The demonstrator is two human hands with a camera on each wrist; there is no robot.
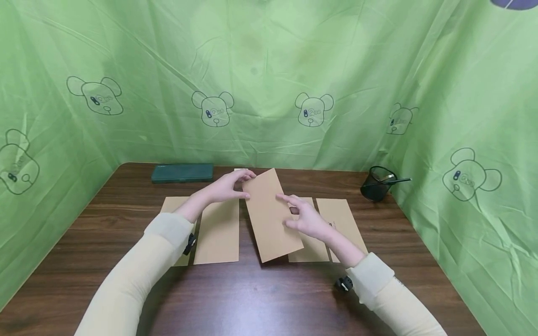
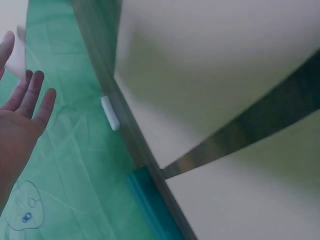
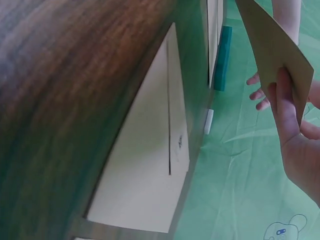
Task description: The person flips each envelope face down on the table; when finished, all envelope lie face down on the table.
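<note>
Card (image 1: 271, 228), one: held above the table (image 1: 260, 303), over the gap between two pairs of flat cards (image 1: 218, 233), long axis slanting from far left to near right. Your left hand (image 1: 227, 187): thumb and fingers pinching its left edge, close to the far corner. Your right hand (image 1: 310, 220): pinching its right edge about midway along, nearer your body.

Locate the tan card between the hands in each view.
Head: tan card at centre, tilted.
Left wrist: tan card in the top-left corner, cut off.
Right wrist: tan card at upper right.
Landmark: dark green case, left of centre in head, bottom in left wrist, upper right in right wrist.
</note>
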